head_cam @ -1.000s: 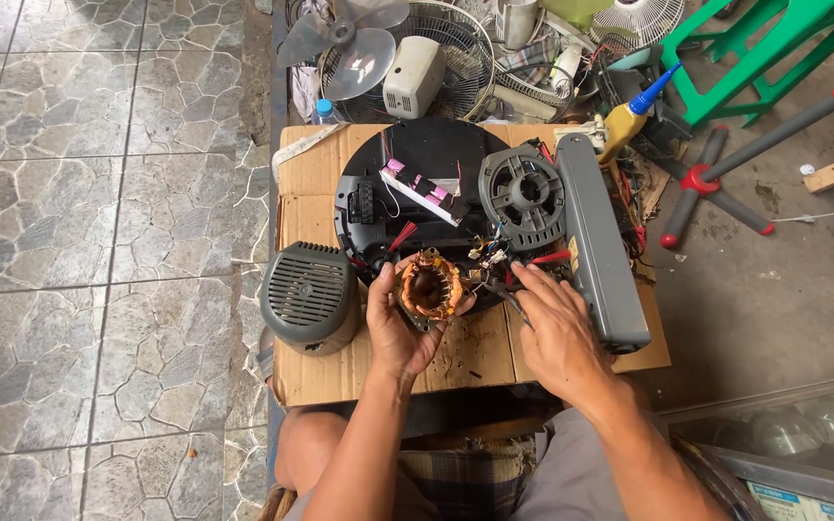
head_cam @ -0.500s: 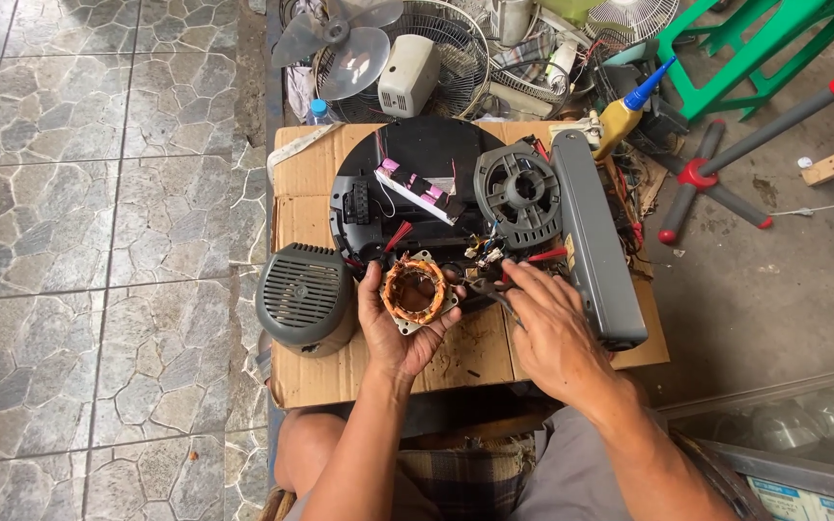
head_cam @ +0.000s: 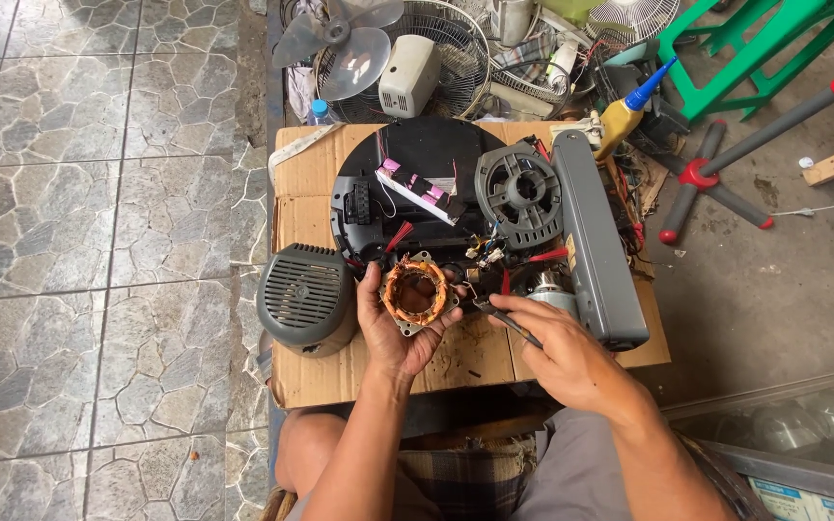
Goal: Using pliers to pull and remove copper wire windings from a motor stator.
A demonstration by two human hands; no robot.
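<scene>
Head view: our left hand (head_cam: 393, 333) cups the copper-wound stator (head_cam: 416, 291) bore-up for access; beside the stator, our right hand (head_cam: 557, 352) pinches a thin tool (head_cam: 509, 323).

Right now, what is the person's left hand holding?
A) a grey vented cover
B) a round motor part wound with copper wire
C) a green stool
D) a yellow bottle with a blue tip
B: the left hand cups the copper-wound motor part, while the grey vented cover lies beside it on the cardboard.
</scene>
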